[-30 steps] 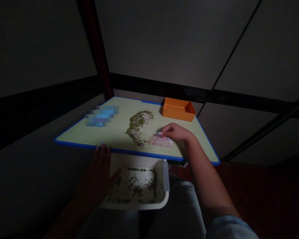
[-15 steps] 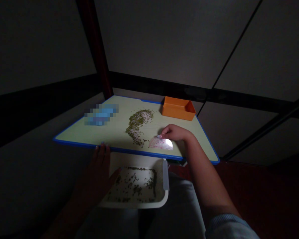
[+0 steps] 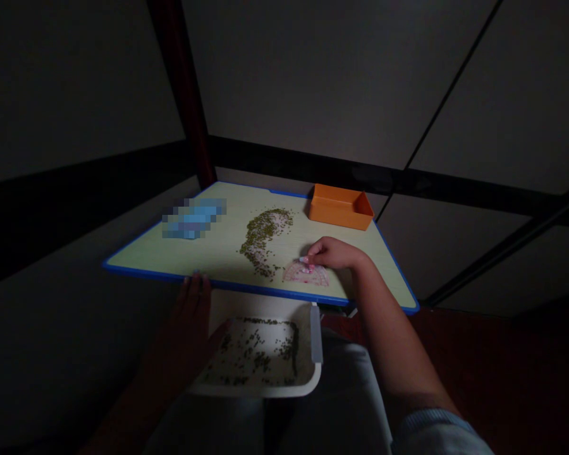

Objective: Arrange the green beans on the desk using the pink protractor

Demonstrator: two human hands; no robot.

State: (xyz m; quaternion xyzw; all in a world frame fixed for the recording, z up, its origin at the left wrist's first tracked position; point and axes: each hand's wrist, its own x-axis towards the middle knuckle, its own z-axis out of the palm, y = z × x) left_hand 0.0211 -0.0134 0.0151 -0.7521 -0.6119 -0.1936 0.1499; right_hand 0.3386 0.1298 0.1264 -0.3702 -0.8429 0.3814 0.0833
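My right hand (image 3: 330,253) pinches the upper edge of a clear half-round protractor (image 3: 308,275) with pink markings. The protractor rests on the pale tabletop, just right of a curved spread of small green beans (image 3: 260,237) mixed with paler grains. In shadow, my left hand (image 3: 187,322) grips the left side of a white plastic tub (image 3: 308,381) below the table's front edge. Its thumb reaches over the tub's inside, while its fingertips meet the blue table edge. Dark green beans (image 3: 260,361) lie scattered over the tub's bottom.
An orange open box (image 3: 339,218) stands at the table's back right. At the left lies a blurred-out blue item (image 3: 195,220). The pale table (image 3: 152,256) has a blue rim. Dark panelled walls (image 3: 303,76) rise close behind, and the tub sits above my legs (image 3: 346,392).
The bright glare on the protractor has gone, so its pink markings show more clearly. Both hands, the beans and the tub stay almost where they were.
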